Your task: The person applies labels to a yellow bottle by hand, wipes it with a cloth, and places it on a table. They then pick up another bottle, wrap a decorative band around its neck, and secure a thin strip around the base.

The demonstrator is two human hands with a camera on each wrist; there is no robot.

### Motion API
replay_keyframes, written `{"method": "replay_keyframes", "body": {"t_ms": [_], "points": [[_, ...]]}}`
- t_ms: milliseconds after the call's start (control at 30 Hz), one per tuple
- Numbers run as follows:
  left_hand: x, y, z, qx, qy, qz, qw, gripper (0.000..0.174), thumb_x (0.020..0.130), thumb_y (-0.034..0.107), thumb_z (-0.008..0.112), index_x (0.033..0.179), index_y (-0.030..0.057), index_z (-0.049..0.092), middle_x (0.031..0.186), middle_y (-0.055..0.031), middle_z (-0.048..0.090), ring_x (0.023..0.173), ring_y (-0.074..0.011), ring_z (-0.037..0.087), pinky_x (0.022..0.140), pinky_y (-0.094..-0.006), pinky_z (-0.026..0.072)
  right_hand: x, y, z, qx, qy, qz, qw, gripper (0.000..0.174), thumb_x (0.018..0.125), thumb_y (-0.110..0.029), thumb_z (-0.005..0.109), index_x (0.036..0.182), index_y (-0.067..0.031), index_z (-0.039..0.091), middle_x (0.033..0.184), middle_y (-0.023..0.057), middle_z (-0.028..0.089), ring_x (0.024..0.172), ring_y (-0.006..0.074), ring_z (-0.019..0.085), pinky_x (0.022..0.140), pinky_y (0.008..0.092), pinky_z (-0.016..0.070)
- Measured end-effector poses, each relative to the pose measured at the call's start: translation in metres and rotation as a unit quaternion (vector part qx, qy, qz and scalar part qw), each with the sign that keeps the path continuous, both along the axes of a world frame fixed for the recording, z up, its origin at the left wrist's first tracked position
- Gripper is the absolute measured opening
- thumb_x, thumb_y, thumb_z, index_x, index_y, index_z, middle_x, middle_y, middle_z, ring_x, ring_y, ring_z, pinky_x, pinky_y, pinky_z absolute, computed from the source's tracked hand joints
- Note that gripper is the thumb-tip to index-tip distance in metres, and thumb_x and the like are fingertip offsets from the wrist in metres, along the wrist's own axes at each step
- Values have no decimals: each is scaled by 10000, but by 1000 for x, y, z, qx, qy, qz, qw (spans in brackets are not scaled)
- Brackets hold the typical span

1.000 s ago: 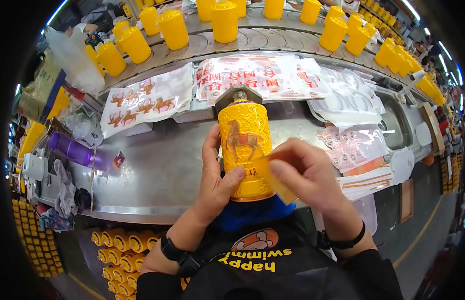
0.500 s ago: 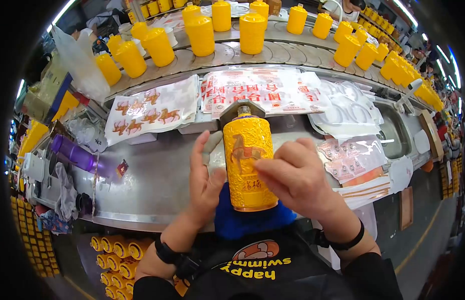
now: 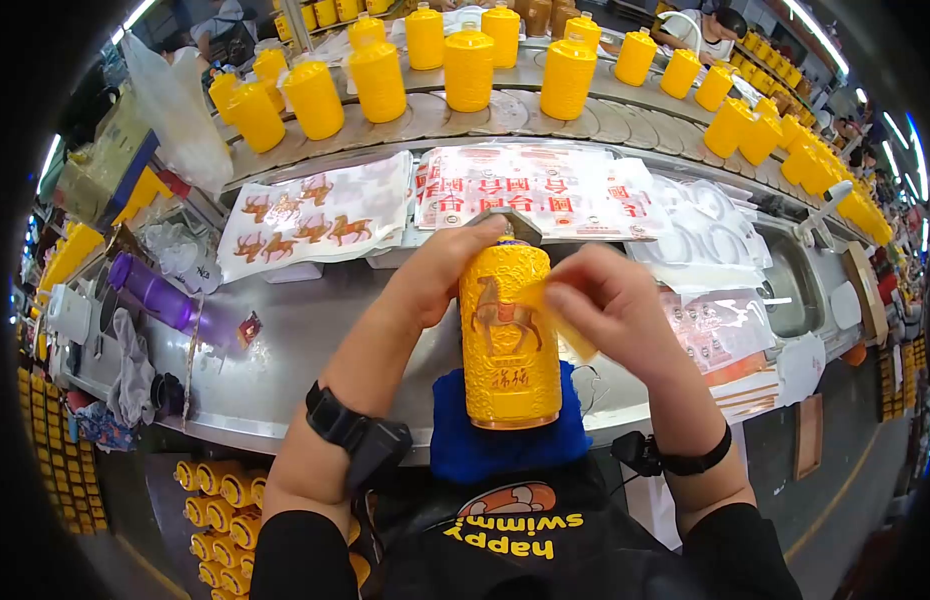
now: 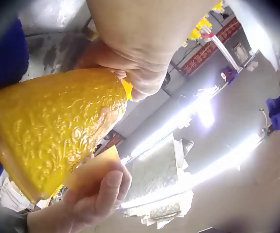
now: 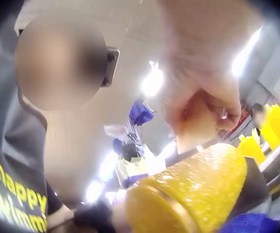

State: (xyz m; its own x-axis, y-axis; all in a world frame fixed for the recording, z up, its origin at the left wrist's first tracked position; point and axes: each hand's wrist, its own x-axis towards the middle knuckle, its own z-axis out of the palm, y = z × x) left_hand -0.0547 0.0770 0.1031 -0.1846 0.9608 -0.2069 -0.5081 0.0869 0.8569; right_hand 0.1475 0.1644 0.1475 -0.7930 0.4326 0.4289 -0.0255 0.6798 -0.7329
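In the head view a yellow embossed bottle [image 3: 510, 375] lies tilted in front of the person, its base toward the body. A brown horse decal [image 3: 505, 318] and dark red characters mark its front. My left hand [image 3: 447, 268] grips the bottle's neck end from the left; its fingertips are hidden in the head view. In the left wrist view that hand [image 4: 135, 68] curls over the bottle's top. Between thumb and fingers my right hand [image 3: 617, 312] pinches a thin, flat yellowish scraper [image 4: 100, 167], held at the bottle's right side beside the horse.
Beneath the bottle is a blue cloth [image 3: 455, 440]. Behind it lie horse decal sheets [image 3: 380, 185], red-printed sheets [image 3: 555, 175] and clear ring-shaped sheets [image 3: 700, 235] on the metal table [image 3: 285, 370]. Yellow bottles [image 3: 470, 72] line a conveyor at the back. A purple bottle [image 3: 150, 290] lies left.
My left hand has left the bottle's lower left side and moved up to its neck end. The right hand, with the scraper, has gone from the characters up to beside the horse.
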Motion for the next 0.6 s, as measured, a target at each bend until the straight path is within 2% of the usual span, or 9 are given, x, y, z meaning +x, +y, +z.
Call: {"method": "replay_keyframes", "body": {"t_ms": [33, 67, 100, 167, 233, 300, 433, 533, 600], "points": [[1, 2, 3, -20, 25, -7, 999, 353, 945, 305, 578, 1115, -1, 622, 1022, -90, 682, 931, -168, 651, 856, -308, 510, -2, 3, -5, 15, 21, -42, 999, 60, 852, -17, 669, 902, 2, 644, 763, 18, 567, 634, 51, 521, 546, 205, 403], [2, 3, 5, -41, 48, -9, 998, 343, 935, 299, 591, 1096, -2, 633, 1003, -90, 686, 907, -165, 655, 836, -304, 515, 0, 3, 1, 16, 18, -77, 997, 77, 827, -45, 689, 866, 2, 641, 777, 89, 600, 651, 144, 602, 576, 250, 455], [0, 6, 3, -33, 51, -23, 998, 330, 932, 293, 595, 1071, -3, 642, 983, -89, 689, 880, -163, 657, 813, -303, 517, 4, 3, 1, -69, 12, -73, 995, 77, 842, -41, 678, 886, 4, 635, 790, 61, 611, 666, 106, 587, 592, 238, 456], [-4, 9, -6, -22, 54, -35, 998, 308, 925, 280, 603, 1022, -6, 661, 943, -86, 694, 828, -160, 659, 766, -301, 522, 12, 0, 1, -122, 30, -32, 992, 80, 867, -35, 658, 936, -1, 634, 825, 28, 606, 711, 69, 568, 627, 222, 455], [3, 2, 11, 20, 67, -25, 997, 317, 920, 298, 613, 969, -8, 675, 885, -78, 693, 781, -154, 651, 727, -297, 516, 23, 0, 1, -98, 59, -33, 993, 95, 883, -20, 638, 976, 0, 632, 865, 13, 597, 768, 60, 563, 688, 209, 453], [3, -10, 15, 80, 150, 16, 985, 315, 903, 304, 650, 955, -6, 674, 853, -63, 684, 760, -135, 639, 706, -282, 505, 33, 4, 0, -164, 89, -23, 982, 106, 900, -5, 602, 1004, 10, 621, 909, 32, 589, 825, 81, 559, 736, 209, 446], [29, -79, 42, 100, 206, 182, 956, 266, 891, 266, 698, 955, 11, 666, 837, -33, 666, 769, -74, 610, 679, -229, 482, 55, 23, -12, -203, 149, 0, 968, 173, 926, -106, 589, 1045, 19, 589, 931, 74, 548, 853, 125, 534, 756, 229, 447], [53, -159, 50, 110, 217, 322, 915, 271, 909, 262, 681, 1017, 16, 649, 907, -21, 662, 842, -72, 609, 751, -231, 492, 47, 21, -13, -166, 154, 87, 970, 251, 934, -254, 595, 999, -11, 586, 862, 79, 499, 857, 173, 499, 726, 261, 428], [79, -234, 59, 100, 210, 403, 885, 275, 914, 267, 668, 1055, 33, 641, 977, -37, 665, 903, -105, 628, 832, -255, 502, 45, 11, -5, -163, 144, 148, 965, 211, 930, -255, 588, 981, -50, 589, 836, 70, 477, 854, 180, 486, 713, 269, 420]]}}
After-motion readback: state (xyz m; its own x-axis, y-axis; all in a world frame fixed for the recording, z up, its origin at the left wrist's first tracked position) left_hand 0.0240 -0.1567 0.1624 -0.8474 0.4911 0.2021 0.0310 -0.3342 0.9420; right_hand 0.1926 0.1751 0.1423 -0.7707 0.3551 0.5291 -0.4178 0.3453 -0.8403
